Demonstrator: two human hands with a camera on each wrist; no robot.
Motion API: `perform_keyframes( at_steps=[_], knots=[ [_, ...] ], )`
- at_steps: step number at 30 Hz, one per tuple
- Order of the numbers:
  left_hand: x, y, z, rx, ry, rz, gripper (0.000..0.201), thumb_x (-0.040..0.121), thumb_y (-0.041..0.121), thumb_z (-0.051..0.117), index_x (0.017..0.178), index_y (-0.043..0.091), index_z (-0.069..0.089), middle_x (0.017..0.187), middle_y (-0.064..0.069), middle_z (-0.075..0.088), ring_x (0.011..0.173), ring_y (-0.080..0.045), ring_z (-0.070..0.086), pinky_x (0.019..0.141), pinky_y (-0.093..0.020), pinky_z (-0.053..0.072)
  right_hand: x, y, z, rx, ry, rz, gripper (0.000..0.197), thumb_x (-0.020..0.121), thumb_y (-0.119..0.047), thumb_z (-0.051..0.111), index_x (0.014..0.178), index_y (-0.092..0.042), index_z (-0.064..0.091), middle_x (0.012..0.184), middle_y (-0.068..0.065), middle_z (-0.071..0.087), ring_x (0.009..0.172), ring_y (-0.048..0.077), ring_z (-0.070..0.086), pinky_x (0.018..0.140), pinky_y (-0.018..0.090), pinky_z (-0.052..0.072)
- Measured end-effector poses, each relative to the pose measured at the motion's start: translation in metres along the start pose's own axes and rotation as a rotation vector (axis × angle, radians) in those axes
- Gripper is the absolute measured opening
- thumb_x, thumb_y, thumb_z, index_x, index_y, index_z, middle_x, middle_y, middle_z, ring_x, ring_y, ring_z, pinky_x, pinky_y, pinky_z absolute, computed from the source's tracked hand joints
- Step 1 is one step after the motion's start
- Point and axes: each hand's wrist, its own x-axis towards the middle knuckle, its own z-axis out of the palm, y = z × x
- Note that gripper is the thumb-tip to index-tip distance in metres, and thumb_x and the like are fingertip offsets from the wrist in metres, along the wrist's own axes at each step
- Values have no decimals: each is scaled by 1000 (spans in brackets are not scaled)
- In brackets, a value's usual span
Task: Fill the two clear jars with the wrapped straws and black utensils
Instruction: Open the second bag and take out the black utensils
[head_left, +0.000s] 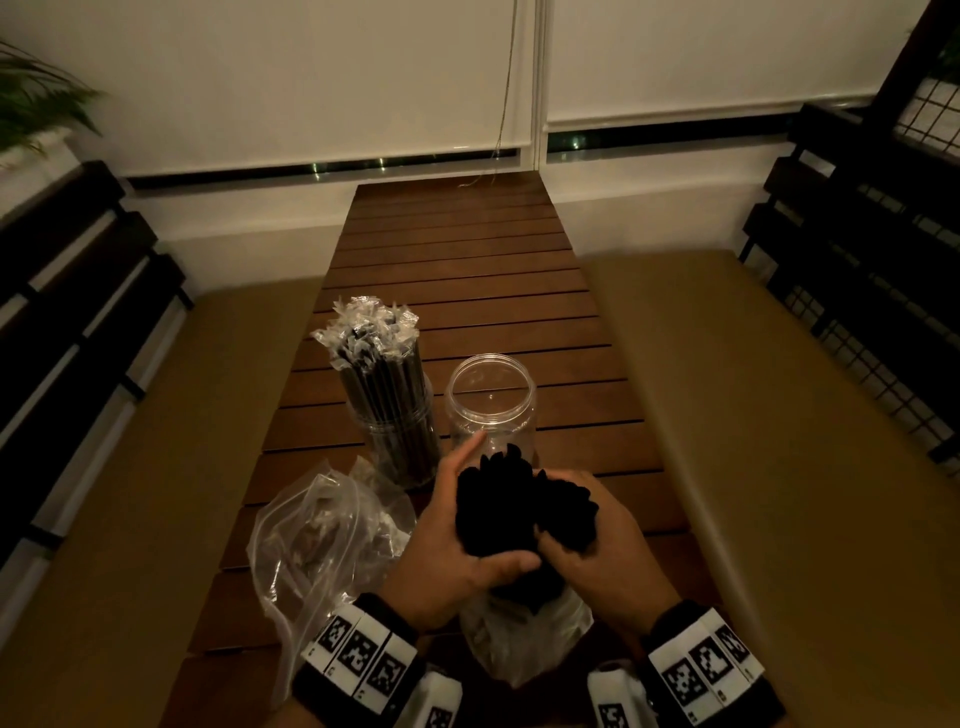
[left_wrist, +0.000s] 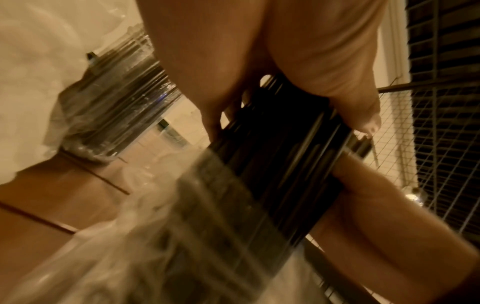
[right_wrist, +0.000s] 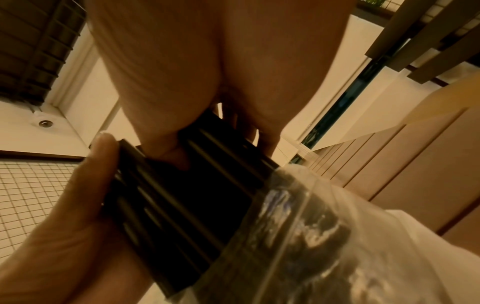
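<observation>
Head view looks down along the table (head_left: 467, 270); both wrist views look up, close, sharing the black utensils (left_wrist: 280, 164).

Black utensils (head_left: 511, 512) form a dark bundle. The straw jar (head_left: 400, 436) and empty jar (head_left: 491, 400) are clear. The slatted table (head_left: 467, 270) is reddish-brown, the cushions (head_left: 769, 415) tan, and the wristbands (head_left: 358, 654) black-and-white checkered.

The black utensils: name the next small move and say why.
Probably lift the bundle of black utensils clear of the plastic bag toward the empty jar. Both the left hand and right hand grip it, its lower end remains bagged, and the other jar already holds straws.
</observation>
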Motion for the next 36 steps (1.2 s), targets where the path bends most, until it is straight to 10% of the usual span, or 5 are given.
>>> perform_keyframes(
  at_steps=[8, 14, 22, 36],
  knots=[
    [-1, 9, 0, 30, -10, 41, 90, 59, 24, 90, 133, 46, 43, 130, 18, 56, 125, -12, 56, 94, -25, 54, -2, 5, 0, 15, 16, 46, 30, 79, -34, 65, 108, -39, 63, 104, -11, 71, 103, 7, 68, 92, 43, 56],
    [0, -6, 5, -6, 47, -1, 128, 56, 25, 95, 148, 51, 11, 136, 15, 57, 132, -12, 52, 110, -48, 41, 3, 8, 3, 116, 126, 89, 20, 70, -38, 71, 88, -32, 64, 90, 2, 71, 90, 20, 70, 86, 54, 56],
    [1, -16, 3, 13, 51, -29, 91, 62, 19, 90, 134, 42, 40, 129, 1, 59, 123, -22, 59, 102, -53, 50, 5, 4, -4, 116, 140, 94, 17, 85, -1, 69, 91, -17, 68, 91, 3, 73, 88, 16, 71, 83, 43, 59],
    [1, -20, -1, -25, 91, -11, 78, 70, 7, 84, 130, 35, 43, 119, 3, 62, 115, -24, 64, 95, -54, 55, 10, -8, -6, 162, 139, 82, 13, 86, -5, 72, 91, -16, 68, 92, 1, 73, 89, 14, 71, 79, 32, 58]
  ],
)
